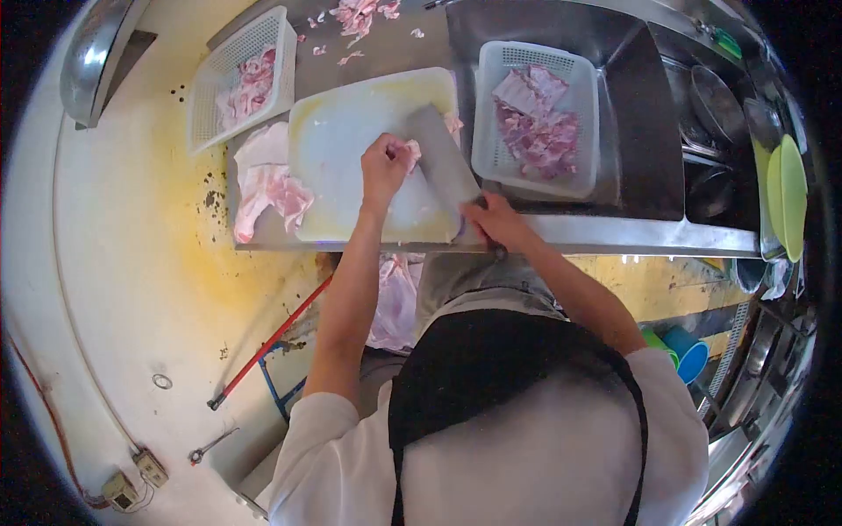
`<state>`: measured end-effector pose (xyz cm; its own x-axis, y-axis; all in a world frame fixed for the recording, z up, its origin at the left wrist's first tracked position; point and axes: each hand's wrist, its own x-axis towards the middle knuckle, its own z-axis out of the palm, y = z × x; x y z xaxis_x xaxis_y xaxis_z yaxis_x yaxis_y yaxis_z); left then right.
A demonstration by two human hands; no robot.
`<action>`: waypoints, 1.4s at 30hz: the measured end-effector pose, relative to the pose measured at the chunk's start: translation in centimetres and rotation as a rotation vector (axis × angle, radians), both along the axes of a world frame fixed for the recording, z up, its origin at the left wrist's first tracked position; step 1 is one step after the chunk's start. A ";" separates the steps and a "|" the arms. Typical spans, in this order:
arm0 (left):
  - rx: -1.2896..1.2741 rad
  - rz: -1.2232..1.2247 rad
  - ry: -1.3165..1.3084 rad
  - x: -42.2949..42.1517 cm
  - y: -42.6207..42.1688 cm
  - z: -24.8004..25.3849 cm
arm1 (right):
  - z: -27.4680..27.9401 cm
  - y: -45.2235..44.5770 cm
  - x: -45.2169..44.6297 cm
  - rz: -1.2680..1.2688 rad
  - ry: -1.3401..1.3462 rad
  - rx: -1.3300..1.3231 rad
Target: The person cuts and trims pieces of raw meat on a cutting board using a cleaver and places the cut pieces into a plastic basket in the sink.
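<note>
Head view: motion blurs the cleaver (pixel 449 162), leaving its cutting edge hard to make out, and the pale meat (pixel 356 16) at the top is cut off by the frame. The left hand (pixel 384 167) curls its fingers around a small meat scrap (pixel 412 156) over the cutting board (pixel 338 149), just beside the blade; the right hand (pixel 502 221) wraps the cleaver's handle. Yellowed edges frame the smooth white board on the metal worktop (pixel 408 51); a perforated plastic basket (pixel 484 114) holds glossy, reddish meat (pixel 539 140).
</note>
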<state>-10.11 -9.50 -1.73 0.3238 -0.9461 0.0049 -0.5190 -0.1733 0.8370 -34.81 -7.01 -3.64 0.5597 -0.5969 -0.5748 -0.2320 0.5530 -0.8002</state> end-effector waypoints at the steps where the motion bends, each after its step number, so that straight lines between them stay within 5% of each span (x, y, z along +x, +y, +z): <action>1: -0.002 0.024 0.062 1.2 -0.3 -1.6 | -0.5 1.3 -1.2 0.005 -0.029 0.026; 5: 0.240 0.130 0.208 5.1 0.1 -4.1 | 1.6 2.7 -6.5 0.127 0.015 0.094; 8: 0.123 0.008 -0.597 3.7 1.2 -1.3 | 2.5 1.7 -7.7 0.151 0.106 0.023; 11: -0.370 -0.234 -0.503 0.9 0.7 1.6 | 1.7 -0.7 -3.4 -0.011 0.123 -0.334; 14: -0.062 -0.259 -0.498 0.9 1.5 1.2 | 1.2 -4.7 1.9 -0.017 0.064 -0.202; 19: -0.142 -0.259 -0.353 2.0 0.9 -0.1 | 1.4 -5.5 3.7 -0.067 -0.057 -0.111; 24: -0.035 -0.206 -0.375 1.7 1.1 2.4 | -0.3 -1.4 -1.0 0.207 0.063 -0.051; 29: 0.128 -0.181 -0.326 4.4 2.4 3.9 | 3.5 0.9 -6.4 0.274 0.068 0.041; 32: 0.203 -0.226 -0.686 5.4 4.0 2.9 | 4.6 0.6 -6.6 0.277 0.108 -0.091; 35: -0.138 -0.236 -0.598 1.3 4.3 3.5 | 2.6 -0.2 -2.6 0.096 0.125 -0.368; 42: -0.137 -0.329 -0.491 3.3 4.6 0.2 | 3.0 -5.0 6.2 -0.018 0.093 -0.320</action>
